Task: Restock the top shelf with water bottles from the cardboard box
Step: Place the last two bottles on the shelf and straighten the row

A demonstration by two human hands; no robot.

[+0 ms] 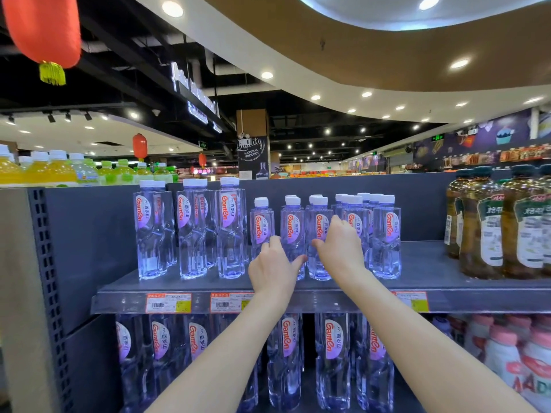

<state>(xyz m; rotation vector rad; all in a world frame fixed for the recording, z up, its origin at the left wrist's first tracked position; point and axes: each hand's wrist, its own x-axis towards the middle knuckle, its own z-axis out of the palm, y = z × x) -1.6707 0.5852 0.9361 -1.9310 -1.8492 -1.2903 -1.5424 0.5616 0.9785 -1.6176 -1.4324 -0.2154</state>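
While both hands (272, 268) (340, 247) clasp them, clear white-capped bottles (292, 234) stand upright.

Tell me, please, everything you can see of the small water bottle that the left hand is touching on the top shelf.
The small water bottle is clear, faceted plastic with a white screw cap and a pink and white oval label lettered in red. It looks full and sealed. It stands upright on the grey top shelf, leftmost of the short bottles, apart from the taller bottles on its left. The left hand covers its lower part, fingers against it; whether they grip it cannot be told.
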